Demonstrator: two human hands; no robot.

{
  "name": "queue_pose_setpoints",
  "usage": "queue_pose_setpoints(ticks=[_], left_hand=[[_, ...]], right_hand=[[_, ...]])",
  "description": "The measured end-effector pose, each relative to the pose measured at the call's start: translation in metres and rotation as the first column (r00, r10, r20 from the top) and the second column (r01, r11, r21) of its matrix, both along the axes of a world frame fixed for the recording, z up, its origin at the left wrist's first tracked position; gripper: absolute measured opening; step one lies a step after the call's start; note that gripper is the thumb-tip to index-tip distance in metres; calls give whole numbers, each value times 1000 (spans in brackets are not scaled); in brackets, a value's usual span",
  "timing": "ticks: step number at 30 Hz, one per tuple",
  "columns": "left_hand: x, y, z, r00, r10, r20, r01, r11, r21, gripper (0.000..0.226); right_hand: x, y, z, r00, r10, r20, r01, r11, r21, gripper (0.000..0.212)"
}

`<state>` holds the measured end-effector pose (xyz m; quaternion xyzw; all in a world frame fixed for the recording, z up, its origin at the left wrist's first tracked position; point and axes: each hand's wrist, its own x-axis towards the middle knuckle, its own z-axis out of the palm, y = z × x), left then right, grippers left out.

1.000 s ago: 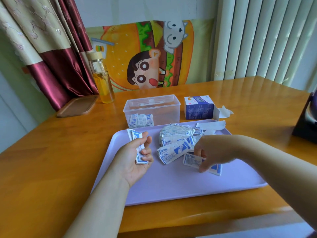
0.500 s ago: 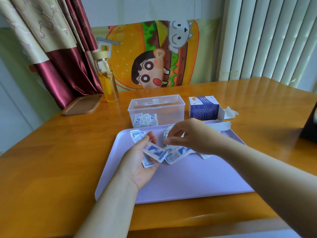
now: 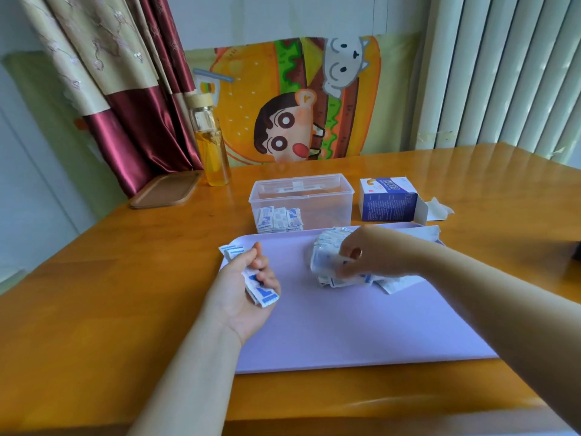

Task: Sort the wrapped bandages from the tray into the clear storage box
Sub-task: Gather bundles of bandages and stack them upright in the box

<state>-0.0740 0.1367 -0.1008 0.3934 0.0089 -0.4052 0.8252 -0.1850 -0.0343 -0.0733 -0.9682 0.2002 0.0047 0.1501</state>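
1. Gripping a short stack of wrapped bandages (image 3: 261,291), the left hand (image 3: 248,287) lies palm-up over the near-left part of the tray, thumb and curled fingers clamped round the stack. The white-and-blue wrappers cross the palm, their ends sticking out past the fingers at the far left and near right.
2. The right hand (image 3: 367,253) reaches in from the right, fingers curled down and pinching wrappers at the top of the loose pile of bandages (image 3: 325,247); motion blur hides how many it has.
3. That pile sits on the far middle of the lavender tray (image 3: 345,335), partly under the right hand, with a few wrappers spilling toward the right wrist. It lies well apart from the left hand's stack.
4. Just beyond the tray's far edge stands the clear storage box (image 3: 330,196), lid off, with a row of sorted bandages (image 3: 278,219) upright against its front-left wall.
5. To the box's right is a blue carton (image 3: 388,202) with its flap open.
6. Farther left on the wooden table (image 3: 94,294) stand a glass bottle (image 3: 212,152) of yellow liquid and a brown wooden dish (image 3: 166,193).
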Motion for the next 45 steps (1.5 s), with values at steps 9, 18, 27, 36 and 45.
queue_pose_setpoints(ticks=[9, 18, 27, 36, 45], left_hand=[[-39, -17, -3, 877, -292, 381, 228, 952, 204, 14], [-38, -22, -7, 853, -96, 513, -2, 982, 188, 8], [-35, -25, -9, 842, -59, 537, -38, 985, 169, 11], [-42, -31, 0, 928, -82, 363, 59, 996, 73, 13], [-42, -20, 2, 948, -282, 146, 290, 956, -41, 28]], right_hand=[[-10, 24, -29, 962, -215, 169, -118, 231, 966, 30], [-9, 28, -36, 872, -400, 283, -123, 381, 916, 62], [-11, 33, -36, 837, -420, 350, -198, 364, 910, 52], [-4, 52, -34, 807, -396, 439, -170, 556, 813, 22], [-14, 42, -26, 844, 123, 521, -280, 931, 233, 110]])
